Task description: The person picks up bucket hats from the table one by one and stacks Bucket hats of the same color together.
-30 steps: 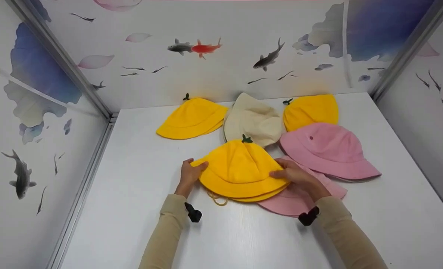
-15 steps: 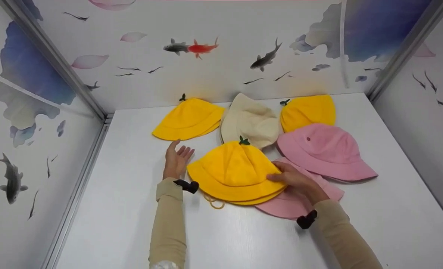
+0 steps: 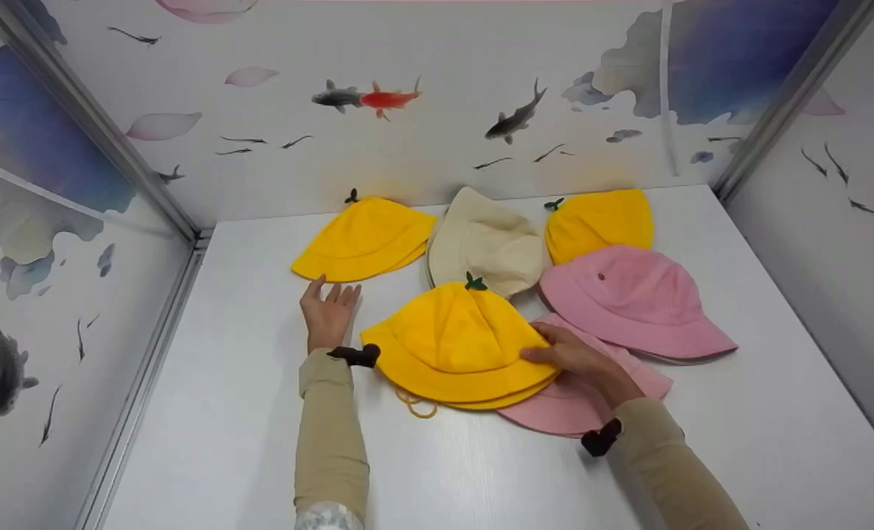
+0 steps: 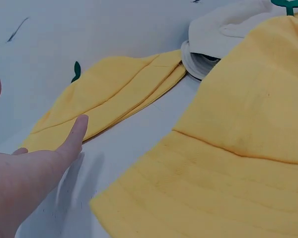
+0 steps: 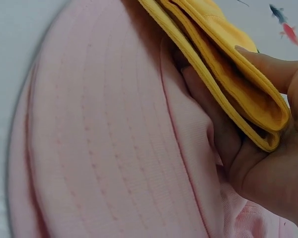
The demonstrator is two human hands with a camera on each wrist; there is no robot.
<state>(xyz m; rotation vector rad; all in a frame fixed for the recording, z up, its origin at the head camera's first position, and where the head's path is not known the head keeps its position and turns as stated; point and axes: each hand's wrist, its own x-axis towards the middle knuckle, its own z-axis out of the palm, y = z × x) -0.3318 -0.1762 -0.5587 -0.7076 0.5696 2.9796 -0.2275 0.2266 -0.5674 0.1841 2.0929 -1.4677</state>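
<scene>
The front yellow bucket hat (image 3: pixel 459 338), with a green sprout on its crown and a thin cord below its brim, is gripped at its right edge by my right hand (image 3: pixel 573 357). In the right wrist view the thumb lies on top of the folded brim (image 5: pixel 208 64) and the fingers go beneath it. My left hand (image 3: pixel 328 315) is held palm up with spread fingers, holding nothing. It is just below the brim of the back-left yellow hat (image 3: pixel 363 239); whether a fingertip touches it I cannot tell. A pink hat (image 3: pixel 554 408) lies partly under the front yellow hat and my right hand.
Behind stand a cream hat (image 3: pixel 492 239) and another yellow hat (image 3: pixel 602 224). A second pink hat (image 3: pixel 635 302) overlaps the lower pink one on the right. White panels with painted fish enclose the white table (image 3: pixel 451 478) at the back and sides.
My left hand has let go of the front yellow hat's left edge and moved up and left toward the back-left hat. The right hand keeps its grip. The view has shifted slightly.
</scene>
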